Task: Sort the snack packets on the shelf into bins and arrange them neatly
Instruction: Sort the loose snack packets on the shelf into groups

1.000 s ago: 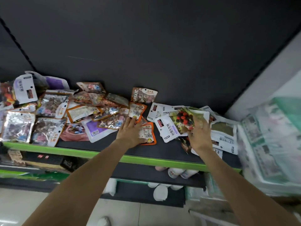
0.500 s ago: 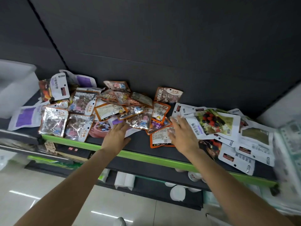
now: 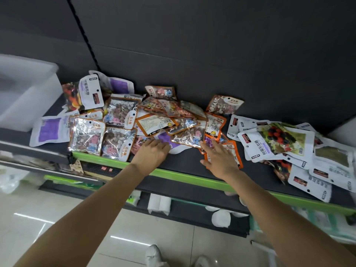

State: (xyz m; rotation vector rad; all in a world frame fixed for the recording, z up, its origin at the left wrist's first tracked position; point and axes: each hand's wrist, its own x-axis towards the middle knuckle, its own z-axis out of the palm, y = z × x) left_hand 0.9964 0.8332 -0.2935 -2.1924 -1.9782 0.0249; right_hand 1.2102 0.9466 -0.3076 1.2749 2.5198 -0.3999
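L hand (image 3: pixel 152 151) flat, fingers on purple packet (image 3: pixel 165 138); R hand (image 3: pixel 219 157) spread over orange packet (image 3: pixel 234 153), holding nothing. White bin (image 3: pixel 28 93) far left, nearer L.

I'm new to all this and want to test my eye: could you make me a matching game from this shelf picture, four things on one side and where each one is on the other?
Things:
1. white bin
2. left hand
3. right hand
4. berry-picture packet

Places:
A. lying on an orange-edged packet
B. far left of the shelf
C. on top of the white packets at the right
D. fingertips on a purple and white packet

Pairs: 1-B, 2-D, 3-A, 4-C
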